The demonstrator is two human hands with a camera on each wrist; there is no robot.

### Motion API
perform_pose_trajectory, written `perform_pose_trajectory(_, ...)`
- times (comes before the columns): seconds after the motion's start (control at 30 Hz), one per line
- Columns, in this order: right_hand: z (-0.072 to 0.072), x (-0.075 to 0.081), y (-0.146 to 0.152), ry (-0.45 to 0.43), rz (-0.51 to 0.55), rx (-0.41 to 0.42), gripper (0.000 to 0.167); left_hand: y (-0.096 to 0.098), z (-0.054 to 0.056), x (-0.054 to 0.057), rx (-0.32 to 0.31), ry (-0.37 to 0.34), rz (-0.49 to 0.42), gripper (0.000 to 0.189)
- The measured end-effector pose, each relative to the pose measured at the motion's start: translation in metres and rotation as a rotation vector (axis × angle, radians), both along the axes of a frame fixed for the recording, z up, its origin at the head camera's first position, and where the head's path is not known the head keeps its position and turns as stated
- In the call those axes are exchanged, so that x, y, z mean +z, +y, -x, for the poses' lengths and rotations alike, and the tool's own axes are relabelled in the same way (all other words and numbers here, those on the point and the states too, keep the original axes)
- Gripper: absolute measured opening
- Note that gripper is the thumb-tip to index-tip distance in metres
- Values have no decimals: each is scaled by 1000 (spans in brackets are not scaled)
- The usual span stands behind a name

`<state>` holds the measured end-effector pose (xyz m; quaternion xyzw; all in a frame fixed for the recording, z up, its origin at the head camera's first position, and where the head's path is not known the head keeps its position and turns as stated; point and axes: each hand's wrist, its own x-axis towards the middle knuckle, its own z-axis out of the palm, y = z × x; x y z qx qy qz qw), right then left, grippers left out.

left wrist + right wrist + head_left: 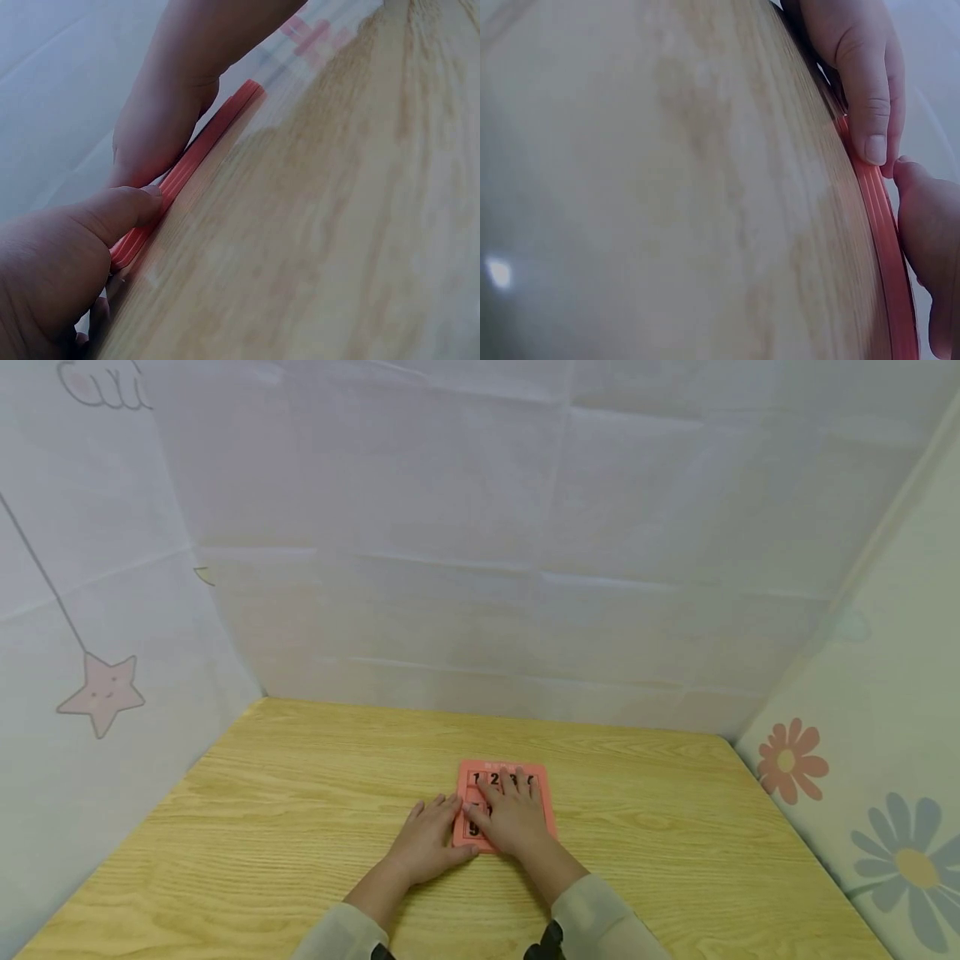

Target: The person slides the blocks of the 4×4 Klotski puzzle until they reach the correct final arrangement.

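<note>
A pink-red number slide puzzle (467,777) lies flat on the wooden table, its black digits 1 and 2 showing in the top row and a 9 lower left. My left hand (427,847) holds its near left corner, fingers along the left side and thumb at the near edge. In the left wrist view that thumb (124,210) presses against the side of the frame. Over the tiles rests my right hand (517,818), fingers spread and extended toward the top row. It hides most of the middle and right tiles.
The light wooden table (300,793) extends around the puzzle. A pale cloth wall (480,610) stands behind it, with further cloth walls at the left and right. A star (102,693) is printed on the left one, flowers (793,760) on the right.
</note>
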<state>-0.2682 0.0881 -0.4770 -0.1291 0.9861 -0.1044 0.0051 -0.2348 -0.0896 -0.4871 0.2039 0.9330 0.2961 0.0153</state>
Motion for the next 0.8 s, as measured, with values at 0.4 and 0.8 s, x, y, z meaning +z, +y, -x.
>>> perform_pose_trajectory(0.4,-3,0,2,-9,30,1,68,-1,0,1,-7,-6,2,85)
perform_pose_trajectory(0.8,-22,2,8,33,82,54,66,-1,0,1,18,7,1,87)
